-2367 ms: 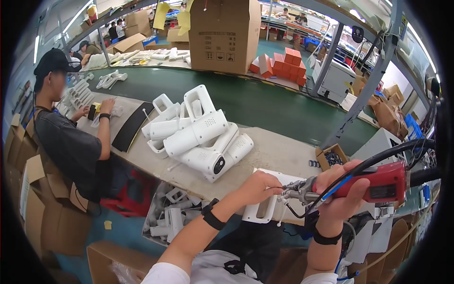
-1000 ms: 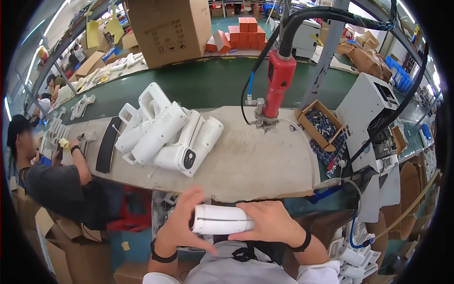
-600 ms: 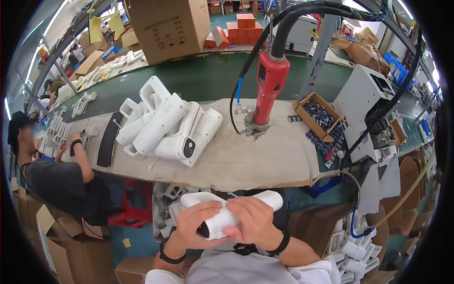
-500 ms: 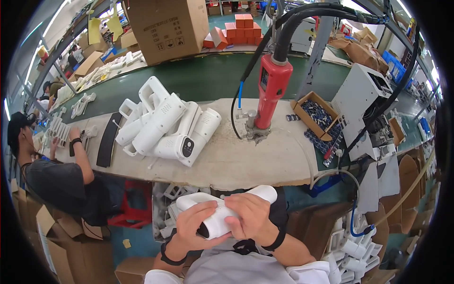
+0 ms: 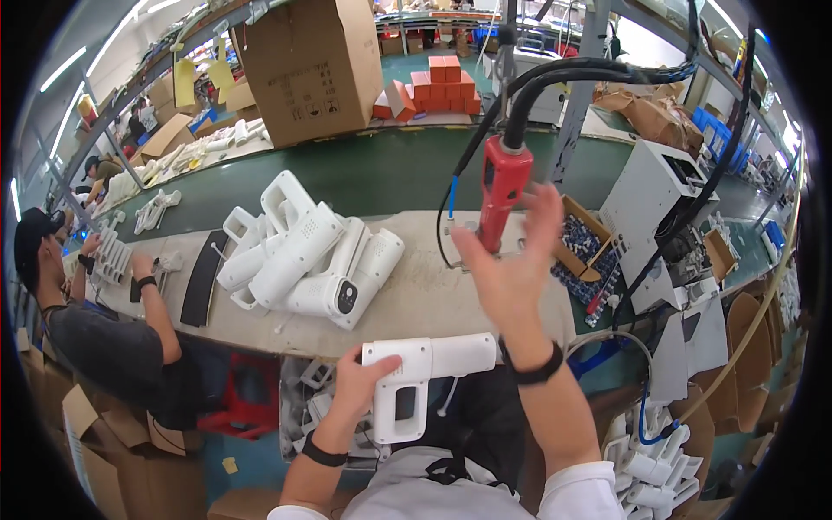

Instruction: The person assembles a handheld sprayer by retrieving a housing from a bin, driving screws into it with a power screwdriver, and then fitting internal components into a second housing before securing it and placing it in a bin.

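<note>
My left hand grips a white plastic housing with a loop handle, its thumb across the housing's left end. The housing lies sideways above my lap, with the loop toward me. A thin white lead hangs beneath its barrel. My right hand is raised, slightly blurred, with thumb and fingers spread around the red power screwdriver. Whether it touches the tool I cannot tell. The screwdriver hangs upright from a thick black cable, its lower end hidden behind my hand. On the bench to the left, several similar white housings lie piled.
A cardboard box of small blue parts sits right of the screwdriver, beside a white machine. A green conveyor runs behind the bench. At left, a co-worker handles white parts. More white housings fill a box at lower right.
My right hand has let go of the housing and moved up and forward to the red screwdriver. In my left hand, the housing has turned so its loop handle shows.
</note>
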Available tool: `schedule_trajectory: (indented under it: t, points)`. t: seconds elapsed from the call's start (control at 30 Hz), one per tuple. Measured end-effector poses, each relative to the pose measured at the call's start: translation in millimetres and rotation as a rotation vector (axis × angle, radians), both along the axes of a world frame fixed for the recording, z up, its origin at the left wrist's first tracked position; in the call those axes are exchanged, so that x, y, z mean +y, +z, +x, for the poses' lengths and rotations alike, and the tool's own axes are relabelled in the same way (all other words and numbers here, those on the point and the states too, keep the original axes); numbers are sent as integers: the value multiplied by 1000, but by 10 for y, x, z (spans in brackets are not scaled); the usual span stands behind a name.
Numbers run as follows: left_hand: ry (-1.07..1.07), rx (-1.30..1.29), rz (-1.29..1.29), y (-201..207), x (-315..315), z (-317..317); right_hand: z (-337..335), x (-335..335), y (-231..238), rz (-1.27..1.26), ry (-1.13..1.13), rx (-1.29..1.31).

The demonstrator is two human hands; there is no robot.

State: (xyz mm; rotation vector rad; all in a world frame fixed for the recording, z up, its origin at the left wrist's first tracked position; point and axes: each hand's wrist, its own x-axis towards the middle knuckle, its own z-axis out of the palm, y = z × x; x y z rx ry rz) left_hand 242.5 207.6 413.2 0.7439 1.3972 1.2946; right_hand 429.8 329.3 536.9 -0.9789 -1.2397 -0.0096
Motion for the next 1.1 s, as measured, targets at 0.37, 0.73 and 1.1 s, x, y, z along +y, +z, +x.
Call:
schedule_trajectory:
  t: [0.37,0.73,1.1]
  points:
    - [-70,19,-78,-234,1235,312,186,410,467,-148,408,373]
    - [-789,1369,288,-76,1604,511,-39,464,79,-178,568,318]
    - [-757,1291,224,-147,1615,532,-143,598,-150,-269,586,371]
